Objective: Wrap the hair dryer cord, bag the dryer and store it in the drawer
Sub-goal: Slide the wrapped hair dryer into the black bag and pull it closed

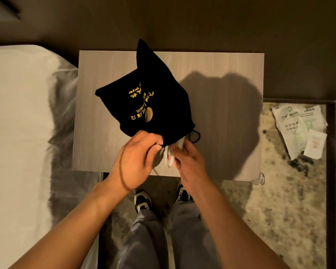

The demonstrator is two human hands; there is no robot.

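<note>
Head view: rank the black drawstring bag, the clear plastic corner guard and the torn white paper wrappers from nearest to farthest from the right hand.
1. Black drawstring bag: on the wooden tabletop, its mouth at the right hand.
2. Clear plastic corner guard: on the table's near right corner.
3. Torn white paper wrappers: far right, on the patterned surface beyond the table.

A single wide-angle camera worn on the person's head looks almost straight down, with the far edge of the scene at the top of the frame and the person's own legs and shoes [143,200] at the bottom. It sits close above the wooden bedside table [211,74], which fills the middle of the view, with both forearms reaching in from the lower corners toward the black drawstring bag [155,90]. The wide lens also takes in the white bed [17,123] at the left edge and patterned carpet [279,200] at the right.
</note>
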